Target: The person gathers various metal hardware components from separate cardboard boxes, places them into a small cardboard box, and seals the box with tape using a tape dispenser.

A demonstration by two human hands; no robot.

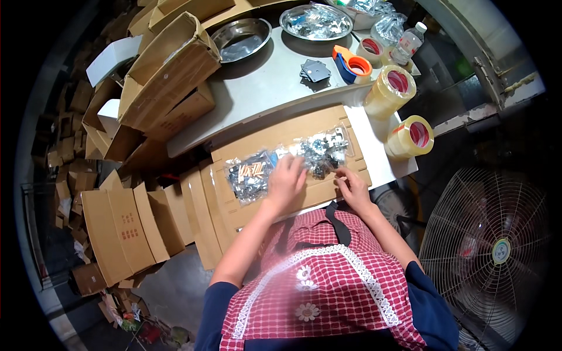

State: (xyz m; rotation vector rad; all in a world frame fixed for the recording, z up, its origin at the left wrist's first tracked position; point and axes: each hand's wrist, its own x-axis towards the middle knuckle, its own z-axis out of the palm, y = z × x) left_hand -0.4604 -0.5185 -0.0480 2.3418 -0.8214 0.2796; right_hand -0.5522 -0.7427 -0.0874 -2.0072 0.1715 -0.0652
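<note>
Two clear plastic bags lie side by side on a flat brown cardboard piece (pixel 319 117). The left bag (pixel 249 178) contains dark fittings and several copper-coloured pins or dowels. In the right bag (pixel 319 149) are white, black and metal hardware pieces. My left hand (pixel 287 180) is over the place where the bags meet, its fingers bent onto the right bag's left end; the fingertips are partly hidden. Beside that bag's lower right edge is my right hand (pixel 354 190), its thumb and index finger apart, with nothing visible between them.
Farther back on the white table (pixel 257 88) stand an empty steel bowl (pixel 242 40), a bowl of bagged parts (pixel 316 23), dark square plates (pixel 316 71) and an orange-blue tape dispenser (pixel 353 63). Tape rolls (pixel 410 137) line the right edge. Cardboard boxes (pixel 120 231) crowd the left; a fan (pixel 489 251) stands right.
</note>
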